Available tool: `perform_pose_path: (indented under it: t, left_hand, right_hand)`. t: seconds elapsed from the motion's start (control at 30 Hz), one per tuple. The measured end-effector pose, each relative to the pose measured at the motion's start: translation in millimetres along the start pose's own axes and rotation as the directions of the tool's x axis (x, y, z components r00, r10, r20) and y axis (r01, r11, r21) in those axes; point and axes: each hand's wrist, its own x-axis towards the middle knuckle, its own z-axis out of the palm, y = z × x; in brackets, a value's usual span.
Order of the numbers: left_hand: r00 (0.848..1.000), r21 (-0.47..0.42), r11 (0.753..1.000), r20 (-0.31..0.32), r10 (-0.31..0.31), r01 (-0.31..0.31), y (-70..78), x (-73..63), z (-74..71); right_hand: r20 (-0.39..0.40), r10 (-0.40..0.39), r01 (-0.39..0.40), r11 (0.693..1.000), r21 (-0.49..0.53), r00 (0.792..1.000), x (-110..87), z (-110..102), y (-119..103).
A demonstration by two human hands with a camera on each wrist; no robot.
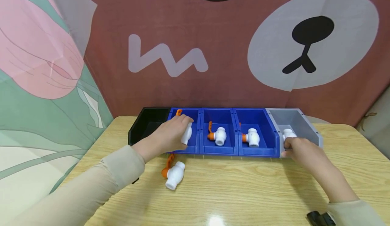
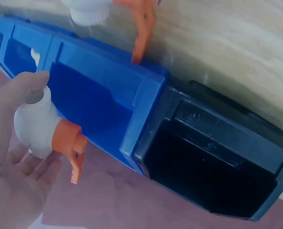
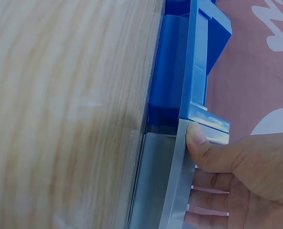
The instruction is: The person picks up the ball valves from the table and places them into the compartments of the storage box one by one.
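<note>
My left hand [image 1: 169, 133] holds a white ball valve [image 2: 35, 125] with an orange lever handle [image 2: 75, 143] above the leftmost blue bin [image 2: 89, 102]. Thumb and fingers sit around its white body. At the right end of the row, my right hand [image 1: 306, 155] grips the front rim of the grey bin [image 3: 172, 181], thumb on the rim and fingers on the inner side. A white fitting [image 1: 287, 133] inside that bin is partly hidden by the right hand. Another white ball valve [image 1: 175, 176] with an orange lever lies on the table in front of the bins.
The middle blue bin holds a ball valve [image 1: 220, 136], and the right blue bin holds another ball valve [image 1: 253, 138]. A black bin [image 1: 132, 134] stands at the row's left end. Behind the row hangs a printed cloth [image 1: 225, 84]; the wooden table [image 1: 237, 188] extends in front.
</note>
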Motion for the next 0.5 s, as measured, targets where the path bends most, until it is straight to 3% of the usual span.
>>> perform_pose_path:
  t: [0.23,0.5]
  left_hand:
    - [0.993,-0.026,0.995,0.058,-0.099,0.1,-5.6,15.2,1.3]
    - [0.984,-0.078,0.986,0.106,-0.14,0.149,-12.3,29.8,11.0]
  right_hand:
    - [0.005,0.002,-0.002,1.0,-0.001,1.0,1.3,0,0]
    - [-0.005,-0.003,0.003,1.0,-0.002,1.0,1.3,2,0]
